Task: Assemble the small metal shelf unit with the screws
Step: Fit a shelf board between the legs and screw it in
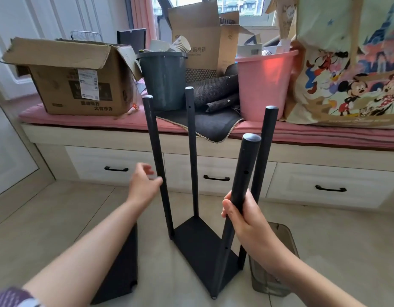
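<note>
The right hand (242, 216) is closest to the lens, its fingers wrapped around the near right pole (240, 185) of the black shelf unit, roughly at mid-height. The left hand (142, 185) reaches forward beside the near left pole (156, 162), fingers loosely spread and holding nothing, the fingertips just beside the tube. The unit stands on the tiled floor (58, 218): a black shelf panel (200, 251) at the bottom with four dark poles rising from its corners, the far left pole (192, 151) and far right pole (263, 151) behind. A second black panel (120, 269) lies on the floor to the left, and a translucent grey bin (278, 273) sits to the right. Beyond, a window bench with a pink cushion (80, 120) carries a cardboard box (74, 85), a grey bucket (164, 78) and a pink bucket (262, 85).
</note>
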The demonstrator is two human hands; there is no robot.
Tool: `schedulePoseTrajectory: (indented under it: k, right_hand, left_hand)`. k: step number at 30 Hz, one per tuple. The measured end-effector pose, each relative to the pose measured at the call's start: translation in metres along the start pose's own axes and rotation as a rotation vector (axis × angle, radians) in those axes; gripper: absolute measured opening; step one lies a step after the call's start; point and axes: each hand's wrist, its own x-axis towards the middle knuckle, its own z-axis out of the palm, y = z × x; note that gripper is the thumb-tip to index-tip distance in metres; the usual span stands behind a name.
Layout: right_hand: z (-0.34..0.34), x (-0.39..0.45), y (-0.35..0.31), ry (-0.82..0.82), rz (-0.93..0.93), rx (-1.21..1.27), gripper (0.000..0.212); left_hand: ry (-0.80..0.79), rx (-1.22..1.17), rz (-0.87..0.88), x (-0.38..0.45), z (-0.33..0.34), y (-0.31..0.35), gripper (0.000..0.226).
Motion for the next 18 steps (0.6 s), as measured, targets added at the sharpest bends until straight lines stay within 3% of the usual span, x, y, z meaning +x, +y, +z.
schedulePoseTrajectory:
  k: [3, 6, 12, 18]
  right_hand:
    - [-0.003, 0.004, 0.004, -0.014, -0.016, -0.022, 0.005]
    - [-0.006, 0.007, 0.008, -0.032, -0.036, -0.030, 0.003]
    - [-0.007, 0.020, 0.013, -0.055, -0.054, -0.045, 0.006]
    - [-0.008, 0.035, 0.013, -0.023, -0.012, -0.124, 0.003]
  left_hand:
    - [0.065, -0.154, -0.045, 0.037, -0.011, 0.020, 0.060]
    - [-0.012, -0.235, 0.016, 0.057, -0.011, 0.034, 0.066]
    - [-0.084, -0.264, 0.132, 0.067, -0.002, 0.036, 0.026]
    - [-0.067, -0.353, 0.135, 0.050, -0.025, 0.018, 0.020]
